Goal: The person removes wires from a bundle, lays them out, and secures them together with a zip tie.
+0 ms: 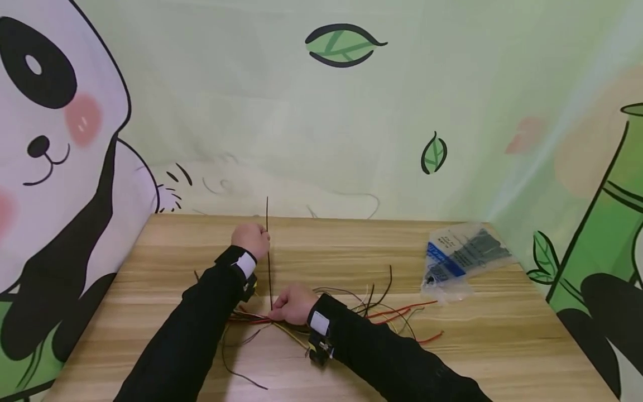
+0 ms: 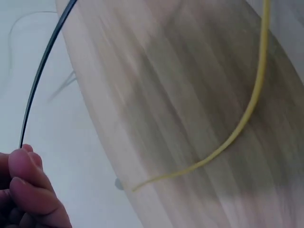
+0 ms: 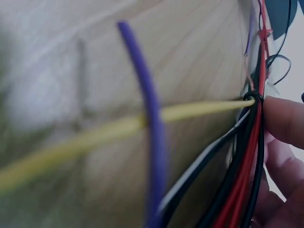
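My left hand [image 1: 251,240] pinches a long thin black strip [image 1: 269,273], seemingly a cable tie, and holds it stretched upright above the table. In the left wrist view the strip [image 2: 35,85] bows up from the fingertips. Lower down, my right hand [image 1: 295,304] pinches a bundle of coloured wires [image 1: 251,318]. A black loop [image 3: 254,96] circles this bundle beside the right fingertips, with red and black wires running through it. A yellow wire [image 3: 90,137] sticks out sideways there, crossed by a purple wire [image 3: 149,99]. The right palm is partly out of view.
Loose wire ends in red [image 1: 429,338], black and brown spread right of my right hand, behind the sleeve. A clear plastic bag [image 1: 464,257] with dark contents and a blue label lies at the back right. Behind the wooden table [image 1: 502,346] hangs a printed panda cloth [image 1: 281,139].
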Available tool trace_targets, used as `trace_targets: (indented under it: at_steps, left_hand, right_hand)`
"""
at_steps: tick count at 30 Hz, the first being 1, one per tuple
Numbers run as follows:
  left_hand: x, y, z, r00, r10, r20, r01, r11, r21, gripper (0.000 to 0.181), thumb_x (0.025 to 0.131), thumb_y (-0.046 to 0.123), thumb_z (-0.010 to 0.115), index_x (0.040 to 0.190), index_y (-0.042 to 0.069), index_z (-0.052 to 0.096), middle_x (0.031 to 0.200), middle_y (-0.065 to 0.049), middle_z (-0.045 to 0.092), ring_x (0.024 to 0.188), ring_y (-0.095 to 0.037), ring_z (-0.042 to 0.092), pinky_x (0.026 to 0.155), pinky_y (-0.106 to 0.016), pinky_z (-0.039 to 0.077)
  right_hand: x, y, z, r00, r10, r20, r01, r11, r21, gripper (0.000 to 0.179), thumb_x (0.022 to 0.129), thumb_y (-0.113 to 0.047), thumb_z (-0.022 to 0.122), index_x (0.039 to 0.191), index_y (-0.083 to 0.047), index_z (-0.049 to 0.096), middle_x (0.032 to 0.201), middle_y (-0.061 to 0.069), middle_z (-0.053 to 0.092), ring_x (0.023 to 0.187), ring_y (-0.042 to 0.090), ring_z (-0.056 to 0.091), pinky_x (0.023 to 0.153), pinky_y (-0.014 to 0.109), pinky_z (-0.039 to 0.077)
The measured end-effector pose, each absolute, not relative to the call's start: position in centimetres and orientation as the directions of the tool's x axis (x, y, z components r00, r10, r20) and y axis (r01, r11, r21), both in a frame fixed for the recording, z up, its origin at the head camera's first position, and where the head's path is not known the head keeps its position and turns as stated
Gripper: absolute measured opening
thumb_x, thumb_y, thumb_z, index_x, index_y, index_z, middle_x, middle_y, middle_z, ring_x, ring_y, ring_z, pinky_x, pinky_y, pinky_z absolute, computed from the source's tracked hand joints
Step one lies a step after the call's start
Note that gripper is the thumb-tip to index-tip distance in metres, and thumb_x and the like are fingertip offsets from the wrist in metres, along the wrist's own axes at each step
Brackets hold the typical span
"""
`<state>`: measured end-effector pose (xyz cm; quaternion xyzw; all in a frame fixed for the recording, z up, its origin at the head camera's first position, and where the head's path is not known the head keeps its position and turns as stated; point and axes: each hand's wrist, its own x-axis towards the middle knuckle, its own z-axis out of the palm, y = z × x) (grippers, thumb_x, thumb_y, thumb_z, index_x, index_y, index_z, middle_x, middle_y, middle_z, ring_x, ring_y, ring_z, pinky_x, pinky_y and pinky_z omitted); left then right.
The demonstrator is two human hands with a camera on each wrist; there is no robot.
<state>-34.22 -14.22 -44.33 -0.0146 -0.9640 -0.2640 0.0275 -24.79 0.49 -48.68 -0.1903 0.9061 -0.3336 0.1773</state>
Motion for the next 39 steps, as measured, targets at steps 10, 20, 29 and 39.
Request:
trace_targets:
  at_steps: [10, 20, 29, 39]
  left_hand:
    - [-33.1, -15.0, -45.8, -0.995, -0.089, 0.054, -0.042, 0.813, 0.581, 0.024, 0.094, 0.012, 0.054, 0.095, -0.001, 0.074, 0.094, -0.017, 0.070, 0.082, -0.031, 0.061, 0.072, -0.041, 0.047]
    - [-32.9, -15.6, -47.5, -0.996, 0.051, 0.077, 0.079, 0.901, 0.427, 0.022, 0.091, 0.009, 0.056, 0.082, -0.004, 0.071, 0.090, -0.020, 0.070, 0.086, -0.035, 0.065, 0.076, -0.044, 0.051]
    - [-24.2, -16.9, -45.5, -0.909, 0.368, 0.195, 0.416, 0.796, 0.440, 0.014, 0.091, 0.011, 0.062, 0.094, 0.002, 0.072, 0.082, -0.005, 0.067, 0.070, -0.014, 0.058, 0.064, -0.033, 0.050]
    - [-16.3, -22.2, -43.7, -0.878, 0.246, 0.411, 0.425, 0.797, 0.430, 0.007, 0.084, 0.008, 0.072, 0.090, 0.013, 0.072, 0.077, 0.009, 0.061, 0.065, -0.004, 0.051, 0.057, -0.025, 0.044]
  right_hand:
    - [-24.8, -0.5, -48.9, -0.823, -0.458, -0.337, -0.199, 0.787, -0.584, 0.016, 0.081, -0.027, 0.077, 0.071, -0.015, 0.071, 0.063, -0.012, 0.060, 0.063, 0.004, 0.049, 0.058, 0.019, 0.039]
    - [-25.6, 0.1, -48.1, -0.816, -0.443, -0.372, -0.183, 0.808, -0.560, 0.019, 0.081, -0.032, 0.076, 0.073, -0.014, 0.075, 0.069, -0.010, 0.065, 0.065, 0.004, 0.053, 0.058, 0.020, 0.041]
    - [-26.8, 1.9, -48.7, -0.839, -0.434, -0.328, -0.126, 0.742, -0.659, 0.020, 0.087, -0.028, 0.071, 0.078, -0.010, 0.073, 0.067, -0.007, 0.057, 0.063, 0.008, 0.048, 0.056, 0.021, 0.036]
    - [-24.3, 9.4, -43.6, -0.905, -0.418, -0.073, -0.166, 0.506, -0.847, 0.019, 0.094, -0.019, 0.062, 0.103, -0.003, 0.065, 0.094, 0.007, 0.063, 0.085, 0.017, 0.055, 0.073, 0.030, 0.045]
